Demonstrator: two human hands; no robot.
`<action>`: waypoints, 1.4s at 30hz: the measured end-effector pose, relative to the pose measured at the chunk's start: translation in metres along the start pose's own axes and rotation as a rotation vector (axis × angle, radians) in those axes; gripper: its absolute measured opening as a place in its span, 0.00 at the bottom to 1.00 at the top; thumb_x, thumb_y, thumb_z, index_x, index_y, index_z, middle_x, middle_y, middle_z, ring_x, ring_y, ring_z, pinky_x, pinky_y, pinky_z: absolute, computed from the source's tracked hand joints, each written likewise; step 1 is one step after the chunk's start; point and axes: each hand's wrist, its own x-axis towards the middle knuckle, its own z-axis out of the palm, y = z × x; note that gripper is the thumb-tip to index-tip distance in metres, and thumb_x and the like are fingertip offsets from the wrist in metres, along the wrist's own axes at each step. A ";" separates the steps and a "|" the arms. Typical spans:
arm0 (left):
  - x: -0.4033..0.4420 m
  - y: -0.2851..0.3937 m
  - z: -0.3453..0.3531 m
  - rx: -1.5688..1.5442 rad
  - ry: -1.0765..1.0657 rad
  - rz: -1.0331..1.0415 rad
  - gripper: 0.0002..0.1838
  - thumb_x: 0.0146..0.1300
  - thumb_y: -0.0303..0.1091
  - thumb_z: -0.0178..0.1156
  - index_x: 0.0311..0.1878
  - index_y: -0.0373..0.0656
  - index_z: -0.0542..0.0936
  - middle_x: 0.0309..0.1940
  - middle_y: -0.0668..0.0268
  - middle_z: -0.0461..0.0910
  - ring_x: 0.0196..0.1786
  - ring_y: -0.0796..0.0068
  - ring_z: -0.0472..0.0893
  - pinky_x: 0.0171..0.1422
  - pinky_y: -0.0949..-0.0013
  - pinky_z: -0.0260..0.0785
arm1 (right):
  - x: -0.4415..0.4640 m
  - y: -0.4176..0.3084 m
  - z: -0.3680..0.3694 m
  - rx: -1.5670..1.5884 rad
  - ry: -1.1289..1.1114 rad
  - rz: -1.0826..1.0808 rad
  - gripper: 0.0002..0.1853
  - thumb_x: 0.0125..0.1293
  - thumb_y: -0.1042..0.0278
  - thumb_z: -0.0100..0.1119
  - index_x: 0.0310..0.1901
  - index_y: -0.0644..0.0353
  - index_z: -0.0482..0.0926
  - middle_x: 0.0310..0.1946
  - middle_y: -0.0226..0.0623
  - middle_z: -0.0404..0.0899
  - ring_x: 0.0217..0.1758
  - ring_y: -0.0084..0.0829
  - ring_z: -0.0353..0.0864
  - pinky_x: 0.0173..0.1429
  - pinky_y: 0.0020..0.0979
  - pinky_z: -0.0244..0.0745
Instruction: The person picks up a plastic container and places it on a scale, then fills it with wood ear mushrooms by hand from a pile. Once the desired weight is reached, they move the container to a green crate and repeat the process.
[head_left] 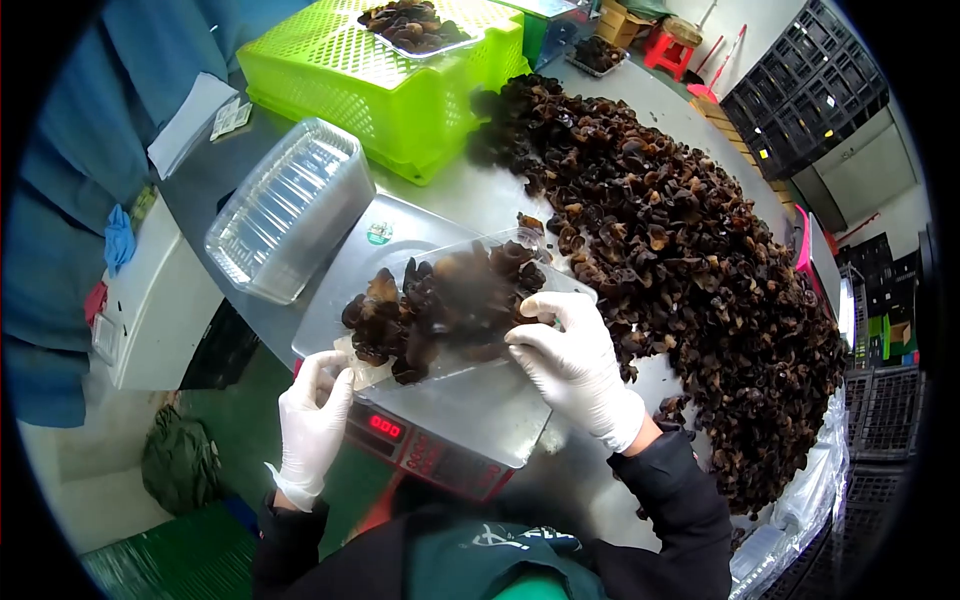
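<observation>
Two gloved hands (pixel 315 420) (pixel 575 365), fingers narrowly parted, beside one filled tray (pixel 462 362), one scale (pixel 490 415)

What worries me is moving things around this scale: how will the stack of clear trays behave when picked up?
The stack of clear trays is probably light for its size, being thin, nested plastic. Its see-through walls may flex if squeezed, and that glossy surface could feel slippery.

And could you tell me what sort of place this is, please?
It looks like a food-packing room: a big heap of what may be wood-ear fungus lies near a digital scale, a stack of clear trays and stacked black crates.
</observation>
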 end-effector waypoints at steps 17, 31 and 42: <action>-0.014 0.012 0.010 0.014 0.244 0.295 0.20 0.74 0.23 0.58 0.68 0.41 0.77 0.33 0.76 0.74 0.31 0.89 0.68 0.35 0.81 0.62 | -0.041 -0.019 -0.045 1.007 -0.074 0.789 0.09 0.75 0.67 0.61 0.50 0.62 0.82 0.41 0.30 0.84 0.44 0.19 0.81 0.51 0.24 0.76; -0.093 0.068 0.134 0.034 -0.466 0.872 0.19 0.65 0.17 0.63 0.59 0.35 0.81 0.45 0.63 0.82 0.42 0.75 0.78 0.51 0.73 0.72 | -0.388 -0.105 -0.213 0.058 -0.647 1.422 0.14 0.65 0.56 0.63 0.47 0.55 0.84 0.36 0.43 0.86 0.41 0.44 0.87 0.49 0.37 0.80; -0.171 0.040 0.293 0.367 -0.882 1.145 0.31 0.56 0.32 0.71 0.66 0.47 0.77 0.66 0.49 0.73 0.67 0.45 0.73 0.67 0.51 0.70 | -0.380 -0.071 -0.078 -0.204 0.195 1.160 0.24 0.64 0.63 0.69 0.61 0.55 0.79 0.49 0.36 0.80 0.38 0.31 0.83 0.48 0.32 0.80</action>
